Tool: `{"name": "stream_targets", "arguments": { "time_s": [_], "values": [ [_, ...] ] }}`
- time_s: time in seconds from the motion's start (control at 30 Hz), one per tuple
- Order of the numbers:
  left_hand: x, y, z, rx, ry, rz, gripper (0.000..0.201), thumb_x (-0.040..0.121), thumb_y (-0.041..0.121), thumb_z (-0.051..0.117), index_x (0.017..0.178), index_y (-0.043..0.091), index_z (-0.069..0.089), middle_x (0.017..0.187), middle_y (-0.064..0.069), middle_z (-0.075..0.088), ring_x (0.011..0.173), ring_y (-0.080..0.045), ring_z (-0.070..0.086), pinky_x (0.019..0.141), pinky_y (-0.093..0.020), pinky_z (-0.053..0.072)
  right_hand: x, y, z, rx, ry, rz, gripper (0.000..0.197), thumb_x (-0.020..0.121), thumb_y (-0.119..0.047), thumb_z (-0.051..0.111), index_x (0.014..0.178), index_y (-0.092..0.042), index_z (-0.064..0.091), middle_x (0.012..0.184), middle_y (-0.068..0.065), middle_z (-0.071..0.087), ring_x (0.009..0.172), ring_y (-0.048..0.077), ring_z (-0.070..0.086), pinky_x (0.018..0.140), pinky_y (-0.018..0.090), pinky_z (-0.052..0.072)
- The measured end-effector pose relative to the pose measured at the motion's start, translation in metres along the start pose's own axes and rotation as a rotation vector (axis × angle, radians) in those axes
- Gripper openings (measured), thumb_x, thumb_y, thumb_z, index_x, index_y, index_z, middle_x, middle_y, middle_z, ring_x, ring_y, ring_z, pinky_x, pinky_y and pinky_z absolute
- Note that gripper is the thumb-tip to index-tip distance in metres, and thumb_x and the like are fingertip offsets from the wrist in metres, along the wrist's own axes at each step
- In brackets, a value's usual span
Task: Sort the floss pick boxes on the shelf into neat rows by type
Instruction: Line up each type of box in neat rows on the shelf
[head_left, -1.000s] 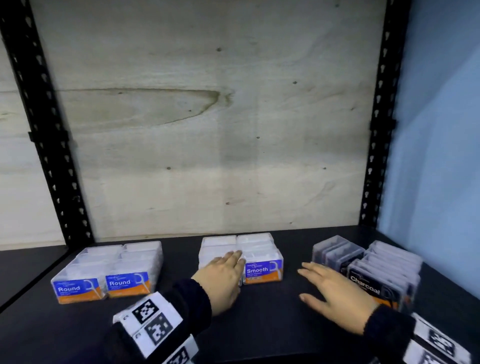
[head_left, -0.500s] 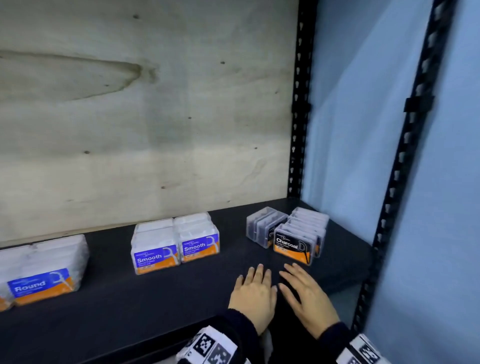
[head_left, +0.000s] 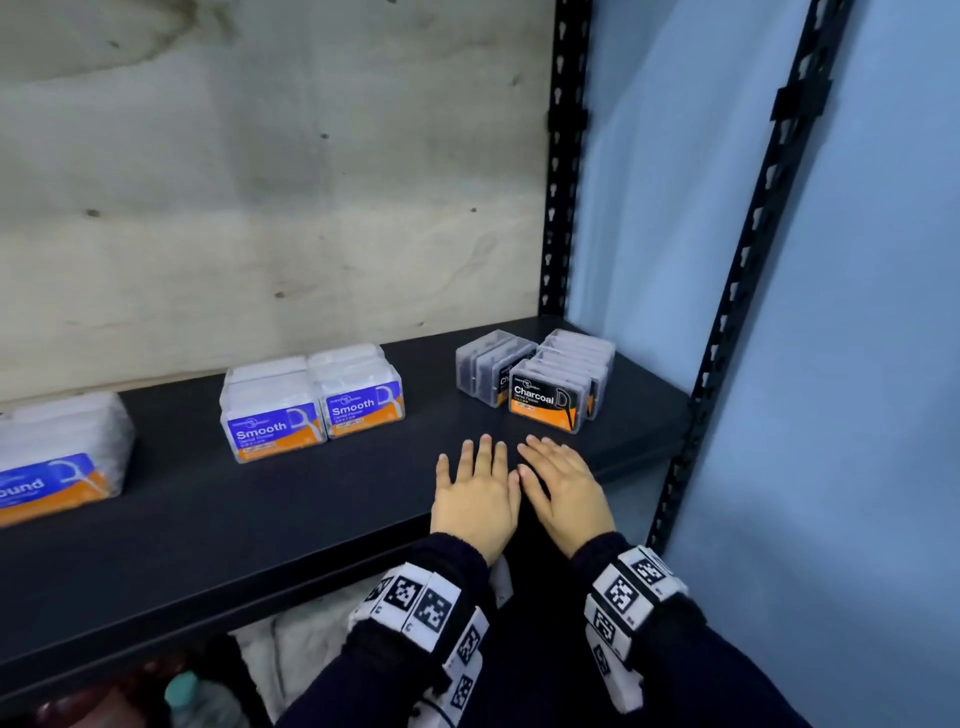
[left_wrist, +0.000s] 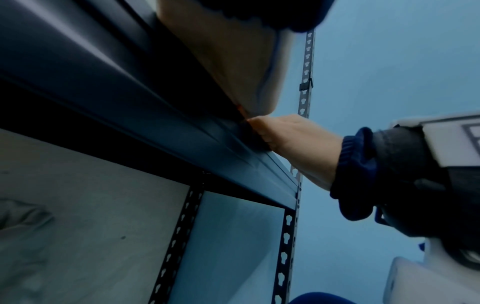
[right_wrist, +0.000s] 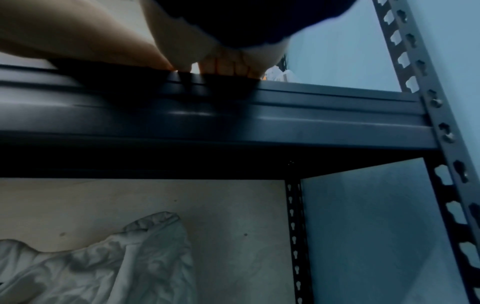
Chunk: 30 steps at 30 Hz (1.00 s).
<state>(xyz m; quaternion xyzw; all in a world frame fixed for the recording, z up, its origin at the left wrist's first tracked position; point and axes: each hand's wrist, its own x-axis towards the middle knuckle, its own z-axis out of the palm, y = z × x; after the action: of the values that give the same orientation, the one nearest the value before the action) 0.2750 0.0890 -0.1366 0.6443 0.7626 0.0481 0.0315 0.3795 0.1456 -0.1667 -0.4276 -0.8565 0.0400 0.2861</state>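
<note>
Three groups of floss pick boxes stand on the black shelf (head_left: 270, 509). The Round boxes (head_left: 57, 457) are at the far left, partly cut off. The Smooth boxes (head_left: 311, 402) form two short rows in the middle. The dark Charcoal boxes (head_left: 545, 382) sit in two rows at the right end. My left hand (head_left: 475, 488) and right hand (head_left: 563, 483) lie flat side by side on the shelf's front part, just in front of the Charcoal boxes, fingers straight and holding nothing. Both wrist views look up at the shelf's front edge (right_wrist: 311, 115) from below.
A plywood back panel (head_left: 260, 208) closes the shelf behind. Black slotted uprights (head_left: 558, 156) stand at the right, with a blue wall (head_left: 857, 364) beyond. White crumpled cloth (right_wrist: 103, 257) lies on the level below. Bare shelf shows between the box groups.
Both hands drew back from the boxes and came together flat at the shelf's front right. The head view swung to the right.
</note>
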Motion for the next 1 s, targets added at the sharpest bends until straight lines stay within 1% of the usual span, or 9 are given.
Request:
{"name": "stream_targets", "arguments": {
  "time_s": [0.1, 0.17, 0.37, 0.43, 0.5, 0.6, 0.7, 0.83, 1.0],
  "values": [
    [-0.001, 0.0, 0.002, 0.009, 0.052, -0.001, 0.059, 0.097, 0.036, -0.002, 0.151, 0.014, 0.009, 0.161, -0.004, 0.008, 0.15, -0.02, 0.007, 0.12, -0.044, 0.005, -0.001, 0.001, 0.003, 0.031, 0.054, -0.019, 0.051, 0.09, -0.034, 0.034, 0.106, -0.003, 0.072, 0.109, 0.013, 0.073, 0.104, 0.028, 0.069, 0.098, 0.034, 0.044],
    [-0.003, 0.0, 0.0, 0.006, 0.059, -0.008, 0.052, 0.102, 0.031, 0.013, 0.151, 0.014, 0.009, 0.161, -0.004, 0.008, 0.15, -0.021, 0.007, 0.12, -0.045, 0.005, -0.002, 0.002, 0.006, 0.036, 0.069, -0.024, 0.052, 0.087, -0.032, 0.034, 0.11, -0.001, 0.069, 0.115, 0.016, 0.07, 0.11, 0.031, 0.066, 0.101, 0.041, 0.036],
    [-0.006, -0.001, -0.003, -0.018, 0.014, -0.006, 0.052, 0.102, 0.03, 0.015, 0.151, 0.014, 0.011, 0.161, -0.004, 0.008, 0.15, -0.021, 0.006, 0.12, -0.044, 0.004, -0.009, 0.004, -0.004, 0.071, -0.077, -0.034, 0.079, 0.081, -0.05, 0.011, 0.136, -0.007, 0.047, 0.145, 0.009, 0.046, 0.139, 0.021, 0.037, 0.112, 0.02, 0.006],
    [-0.006, -0.001, -0.008, -0.051, -0.01, -0.002, 0.051, 0.102, 0.03, 0.017, 0.15, 0.013, 0.013, 0.161, -0.004, 0.009, 0.15, -0.021, 0.006, 0.121, -0.044, 0.004, -0.009, 0.004, -0.013, 0.062, -0.166, -0.039, 0.074, 0.086, -0.054, 0.017, 0.141, -0.012, 0.04, 0.151, 0.005, 0.038, 0.143, 0.016, 0.028, 0.112, 0.016, 0.002],
    [-0.005, -0.003, -0.017, -0.08, -0.083, 0.015, 0.052, 0.102, 0.03, 0.019, 0.15, 0.013, 0.013, 0.161, -0.005, 0.007, 0.149, -0.022, 0.005, 0.121, -0.044, 0.005, -0.005, 0.004, -0.027, 0.058, -0.245, -0.032, 0.052, 0.096, -0.041, 0.037, 0.141, -0.014, 0.042, 0.151, 0.002, 0.037, 0.143, 0.013, 0.028, 0.116, 0.019, 0.011],
    [0.0, -0.009, -0.041, -0.15, -0.213, 0.042, 0.056, 0.101, 0.036, 0.025, 0.15, 0.012, 0.013, 0.161, -0.008, 0.004, 0.149, -0.025, 0.01, 0.12, -0.041, 0.013, 0.006, 0.005, -0.058, 0.052, -0.246, -0.026, 0.037, 0.094, -0.028, 0.051, 0.128, -0.015, 0.058, 0.142, 0.001, 0.05, 0.132, 0.016, 0.045, 0.11, 0.029, 0.033],
    [0.009, -0.015, -0.072, -0.124, -0.201, 0.105, 0.051, 0.1, 0.037, 0.032, 0.145, 0.013, 0.031, 0.156, -0.009, 0.027, 0.142, -0.026, 0.029, 0.116, -0.036, 0.027, 0.025, 0.004, -0.095, 0.037, -0.224, -0.016, 0.03, 0.089, -0.025, 0.058, 0.115, -0.014, 0.067, 0.123, 0.005, 0.065, 0.115, 0.022, 0.059, 0.098, 0.03, 0.043],
    [0.033, -0.017, -0.119, -0.039, -0.106, 0.16, 0.037, 0.097, 0.029, 0.044, 0.128, 0.013, 0.057, 0.133, -0.012, 0.058, 0.124, -0.028, 0.051, 0.101, -0.032, 0.041, 0.067, 0.007, -0.14, -0.033, -0.248, 0.043, 0.031, 0.088, -0.023, 0.061, 0.116, -0.013, 0.067, 0.119, 0.012, 0.067, 0.113, 0.026, 0.059, 0.095, 0.03, 0.042],
    [0.081, -0.016, -0.156, -0.05, -0.02, 0.126, 0.037, 0.094, 0.027, 0.05, 0.12, 0.003, 0.063, 0.123, -0.016, 0.064, 0.114, -0.029, 0.058, 0.093, -0.034, 0.045, 0.127, 0.018, -0.169, -0.136, -0.354, 0.114, 0.038, 0.09, -0.021, 0.059, 0.126, -0.01, 0.059, 0.132, 0.011, 0.06, 0.121, 0.024, 0.055, 0.098, 0.025, 0.039]
  ]
}}
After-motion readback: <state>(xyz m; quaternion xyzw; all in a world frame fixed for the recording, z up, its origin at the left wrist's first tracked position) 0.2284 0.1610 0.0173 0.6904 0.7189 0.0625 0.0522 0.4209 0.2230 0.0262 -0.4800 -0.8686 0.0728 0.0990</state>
